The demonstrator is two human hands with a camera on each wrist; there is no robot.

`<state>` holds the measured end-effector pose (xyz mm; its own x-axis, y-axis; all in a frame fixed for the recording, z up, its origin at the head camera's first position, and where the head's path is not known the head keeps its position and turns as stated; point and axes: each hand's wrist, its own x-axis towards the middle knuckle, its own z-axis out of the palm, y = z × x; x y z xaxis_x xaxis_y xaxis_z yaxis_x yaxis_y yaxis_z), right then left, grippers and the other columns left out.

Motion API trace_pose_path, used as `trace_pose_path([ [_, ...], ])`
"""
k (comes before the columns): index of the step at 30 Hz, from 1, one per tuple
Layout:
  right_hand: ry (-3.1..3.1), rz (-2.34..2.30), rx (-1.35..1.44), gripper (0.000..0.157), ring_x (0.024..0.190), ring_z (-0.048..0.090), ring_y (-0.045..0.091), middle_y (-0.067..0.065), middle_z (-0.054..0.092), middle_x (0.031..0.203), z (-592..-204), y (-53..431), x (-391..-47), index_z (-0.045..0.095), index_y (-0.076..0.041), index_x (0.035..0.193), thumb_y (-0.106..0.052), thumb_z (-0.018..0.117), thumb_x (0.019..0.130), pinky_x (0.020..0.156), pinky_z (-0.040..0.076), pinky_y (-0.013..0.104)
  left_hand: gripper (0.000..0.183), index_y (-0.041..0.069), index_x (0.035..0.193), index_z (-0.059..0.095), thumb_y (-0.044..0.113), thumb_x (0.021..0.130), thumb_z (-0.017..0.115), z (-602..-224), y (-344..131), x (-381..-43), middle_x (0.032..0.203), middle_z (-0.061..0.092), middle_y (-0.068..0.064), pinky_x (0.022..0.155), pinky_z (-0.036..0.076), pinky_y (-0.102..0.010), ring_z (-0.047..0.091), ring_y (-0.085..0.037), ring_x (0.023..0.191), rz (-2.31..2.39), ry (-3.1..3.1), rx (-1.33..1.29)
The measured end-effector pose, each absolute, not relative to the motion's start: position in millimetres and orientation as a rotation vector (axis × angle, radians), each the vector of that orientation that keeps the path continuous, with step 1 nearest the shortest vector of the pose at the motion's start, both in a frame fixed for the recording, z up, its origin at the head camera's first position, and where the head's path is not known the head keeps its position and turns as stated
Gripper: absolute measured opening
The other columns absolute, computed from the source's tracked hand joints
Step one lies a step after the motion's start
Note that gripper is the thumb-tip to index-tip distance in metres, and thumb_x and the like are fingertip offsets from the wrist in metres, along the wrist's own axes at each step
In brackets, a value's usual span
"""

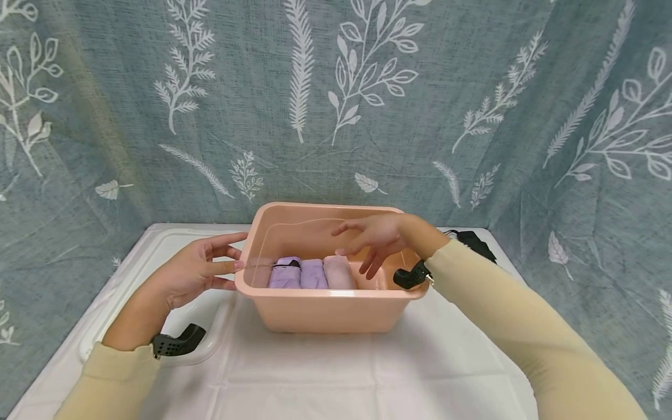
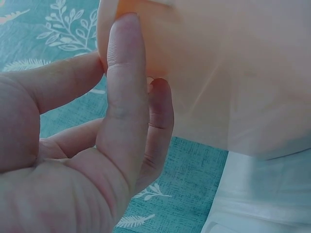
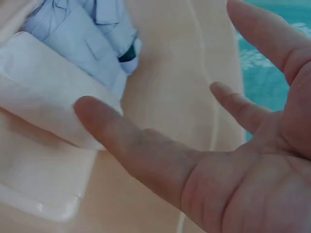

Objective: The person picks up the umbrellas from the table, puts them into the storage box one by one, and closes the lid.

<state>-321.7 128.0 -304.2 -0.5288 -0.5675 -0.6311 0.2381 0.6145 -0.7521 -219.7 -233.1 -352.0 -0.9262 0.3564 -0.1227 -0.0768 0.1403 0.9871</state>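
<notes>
Under the left wrist and beyond it lies a white tray (image 1: 207, 306). To its right, the left hand (image 1: 196, 268) has its fingers apart and loosely stretched, and the fingertips touch the left rim of a peach plastic tub (image 1: 331, 315). The tub stands between the two hands. Inside it, to the right of the left hand, there is a purple bundle (image 1: 285, 277) with a black piece at its top, then a second purple bundle (image 1: 314, 274) and a pale pink roll (image 1: 339, 273), side by side. The right hand (image 1: 380, 233) is over the tub with spread fingers, holding nothing; its thumb is near the pink roll, but I cannot tell if they touch. Beyond the right forearm lies a black item (image 1: 475, 245).
</notes>
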Motion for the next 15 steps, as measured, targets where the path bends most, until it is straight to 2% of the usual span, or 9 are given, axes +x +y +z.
trace_pose_path([
  [4, 1.892, -1.117, -0.323, 0.073, 0.116, 0.065, 0.049, 0.008, 0.007, 0.171, -292.9, 140.0, -314.4, 0.028, -0.025, 0.161, -0.024, 0.068, 0.1, 0.096, 0.058, 0.055, 0.079, 0.004, 0.162, 0.027, 0.006, 0.096, 0.07, -351.9, -233.1, -219.6, 0.113, 0.058, -0.002, 0.082, 0.064, -0.038, 0.068, -0.016, 0.099, 1.85, 2.095, 0.269],
  [6, 1.89, -1.168, -0.348, 0.071, 0.116, 0.065, 0.047, 0.009, 0.008, 0.171, -288.7, 146.4, -310.8, 0.03, -0.025, 0.16, -0.022, 0.067, 0.1, 0.097, 0.058, 0.055, 0.079, 0.004, 0.162, 0.027, 0.006, 0.096, 0.07, -351.9, -233.0, -219.5, 0.113, 0.058, -0.003, 0.082, 0.064, -0.038, 0.069, -0.016, 0.099, 1.851, 2.094, 0.269],
  [11, 1.882, -1.284, -0.387, 0.068, 0.118, 0.064, 0.045, 0.015, 0.026, 0.165, -280.9, 163.3, -300.7, 0.031, -0.023, 0.16, -0.017, 0.065, 0.101, 0.1, 0.056, 0.055, 0.078, 0.003, 0.161, 0.027, 0.005, 0.096, 0.07, -351.7, -233.4, -219.1, 0.113, 0.058, -0.003, 0.08, 0.064, -0.037, 0.069, -0.016, 0.097, 1.856, 2.09, 0.275],
  [15, 1.892, -1.4, -0.434, 0.068, 0.114, 0.065, 0.043, 0.019, 0.031, 0.161, -278.2, 179.0, -292.6, 0.028, -0.019, 0.161, -0.014, 0.063, 0.102, 0.102, 0.055, 0.055, 0.078, 0.001, 0.161, 0.027, 0.004, 0.096, 0.069, -351.9, -232.7, -219.2, 0.112, 0.059, -0.002, 0.078, 0.064, -0.035, 0.069, -0.014, 0.094, 1.862, 2.089, 0.286],
])
